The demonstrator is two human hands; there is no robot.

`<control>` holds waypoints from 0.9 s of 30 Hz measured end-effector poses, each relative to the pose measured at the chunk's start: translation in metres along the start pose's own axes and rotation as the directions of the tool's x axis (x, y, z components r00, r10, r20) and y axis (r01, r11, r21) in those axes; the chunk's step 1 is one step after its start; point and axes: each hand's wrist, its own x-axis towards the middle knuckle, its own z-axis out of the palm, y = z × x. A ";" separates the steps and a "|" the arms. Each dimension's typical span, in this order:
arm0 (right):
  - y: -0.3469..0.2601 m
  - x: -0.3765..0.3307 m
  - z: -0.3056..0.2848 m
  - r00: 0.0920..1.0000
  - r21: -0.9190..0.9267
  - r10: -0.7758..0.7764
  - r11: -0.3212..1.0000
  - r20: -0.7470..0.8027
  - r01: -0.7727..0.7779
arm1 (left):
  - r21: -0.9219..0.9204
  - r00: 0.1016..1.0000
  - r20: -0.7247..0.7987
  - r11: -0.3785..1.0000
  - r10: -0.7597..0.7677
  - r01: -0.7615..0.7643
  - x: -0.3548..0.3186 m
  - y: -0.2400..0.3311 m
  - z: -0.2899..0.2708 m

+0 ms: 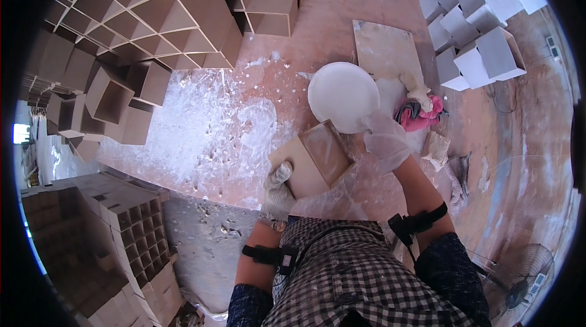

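My left hand (278,193), in a paint-stained knit glove, grips the near side of a small open brown box (312,157) and holds it tilted above the floor. My right hand (386,139), in a thin clear glove, is at the rim of a round white bucket (343,95) of white liquid, just beyond the box. Whether its fingers hold anything is hidden. A pink rag (421,116) lies to the right of the bucket, and a white-coated brush or glove (418,90) rests above the rag.
Stacks of open brown boxes (152,22) fill the upper left and more sit at the lower left (122,235). White-coated boxes (482,22) stand at the upper right. A flat board (384,49) lies behind the bucket. White splatter covers the reddish floor (213,125). A floor fan (519,278) is at the lower right.
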 end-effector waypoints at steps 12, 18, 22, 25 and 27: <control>-0.058 -0.065 -0.009 0.922 0.524 -0.300 0.759 -0.246 0.386 | 0.030 0.993 0.120 1.000 -0.010 0.007 -0.006 0.001 -0.005; -0.080 -0.041 0.020 1.000 0.415 0.005 0.910 -0.013 0.001 | 0.074 0.995 0.099 0.997 -0.014 0.006 -0.009 0.004 -0.004; -0.097 -0.031 0.020 0.994 0.508 -0.043 0.857 -0.105 0.091 | 0.066 0.997 0.079 0.998 0.018 -0.024 -0.004 0.000 -0.017; -0.086 -0.044 0.024 0.922 0.471 -0.344 0.793 -0.179 0.387 | 0.046 0.987 0.158 0.998 0.023 -0.030 -0.003 0.002 -0.017; -0.078 -0.066 0.016 0.818 0.408 -0.541 0.714 -0.197 0.570 | 0.006 0.980 0.196 1.000 -0.030 0.030 -0.001 0.001 -0.029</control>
